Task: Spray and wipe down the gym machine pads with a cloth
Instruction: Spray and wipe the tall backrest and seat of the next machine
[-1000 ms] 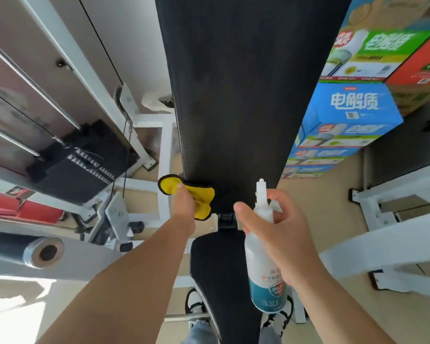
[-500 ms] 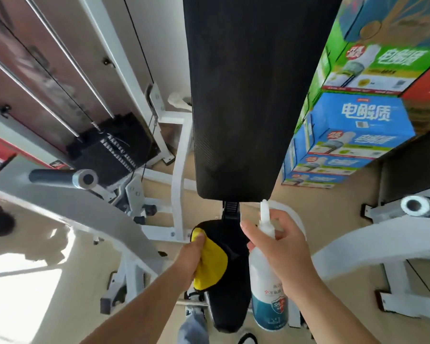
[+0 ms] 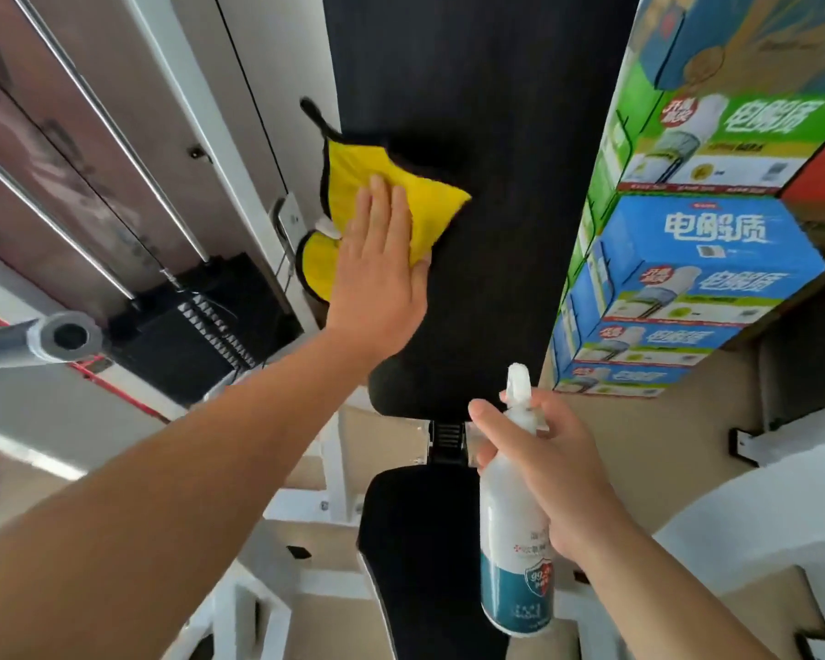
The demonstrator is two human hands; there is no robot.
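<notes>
The machine's long black back pad (image 3: 496, 135) fills the upper middle of the head view. My left hand (image 3: 379, 273) lies flat with straight fingers on a yellow cloth (image 3: 353, 178), pressing it against the pad's left side. Part of the cloth hangs over the pad's left edge. Below the back pad is the black seat pad (image 3: 415, 540). My right hand (image 3: 544, 464) grips a white spray bottle (image 3: 513, 564) with a teal label, upright in front of the seat pad, nozzle up near the back pad's lower edge.
A black weight stack (image 3: 196, 326) with chrome guide rods stands at the left, and a grey padded bar end (image 3: 63, 335) juts in from the far left. Stacked blue and green cartons (image 3: 696, 259) stand at the right. White frame tubes (image 3: 753, 540) cross the lower right.
My left hand has carried the yellow cloth from the seat pad up onto the back pad's left side and now lies flat on it. My right hand keeps the bottle in about the same place.
</notes>
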